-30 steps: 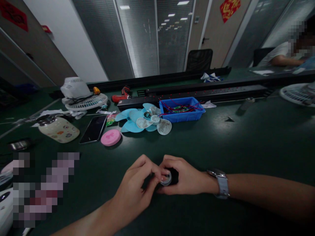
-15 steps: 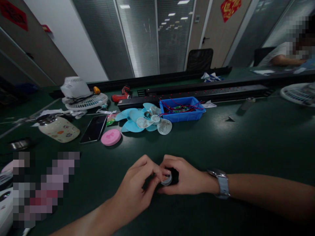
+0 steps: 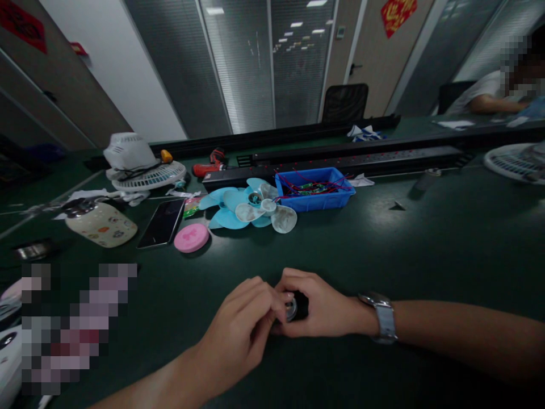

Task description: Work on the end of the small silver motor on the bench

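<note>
Low in the middle of the dark green table (image 3: pixel 426 244) my two hands meet around a small round part with a silvery rim and a black body (image 3: pixel 293 307). My right hand (image 3: pixel 317 309), a watch on its wrist, cups the black body from the right. My left hand (image 3: pixel 242 332) pinches the silvery rim with its fingertips from the left. Most of the part is hidden between the fingers.
Beyond my hands lie light blue fan blades (image 3: pixel 247 209), a blue bin of wires (image 3: pixel 314 190), a pink disc (image 3: pixel 191 237), a phone (image 3: pixel 162 223), a decorated cream case (image 3: pixel 101 225), a white fan head (image 3: pixel 140 165) and a red tool (image 3: pixel 210 165). Another person sits far right (image 3: pixel 489 96).
My left hand's fingers have closed further over the silvery rim and shifted slightly right, covering more of the part. The right hand has stayed in place.
</note>
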### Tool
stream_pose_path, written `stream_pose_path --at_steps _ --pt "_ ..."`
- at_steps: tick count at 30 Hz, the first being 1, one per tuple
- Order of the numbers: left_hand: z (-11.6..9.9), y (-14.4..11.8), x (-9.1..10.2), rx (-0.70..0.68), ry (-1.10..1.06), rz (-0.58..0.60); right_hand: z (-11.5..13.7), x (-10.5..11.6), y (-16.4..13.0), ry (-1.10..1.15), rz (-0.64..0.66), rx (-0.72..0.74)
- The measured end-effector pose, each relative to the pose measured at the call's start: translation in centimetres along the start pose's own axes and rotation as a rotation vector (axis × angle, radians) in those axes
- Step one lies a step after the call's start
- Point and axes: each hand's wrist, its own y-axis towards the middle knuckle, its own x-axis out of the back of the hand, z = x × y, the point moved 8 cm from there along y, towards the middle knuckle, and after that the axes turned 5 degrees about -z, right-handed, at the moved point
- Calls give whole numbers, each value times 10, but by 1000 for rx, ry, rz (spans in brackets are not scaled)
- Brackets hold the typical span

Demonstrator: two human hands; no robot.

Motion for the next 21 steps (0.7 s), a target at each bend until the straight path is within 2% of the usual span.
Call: stream_pose_path --at_steps 21 --pt "0 0 0 10 -29 29 1 -3 0 -66 7 30"
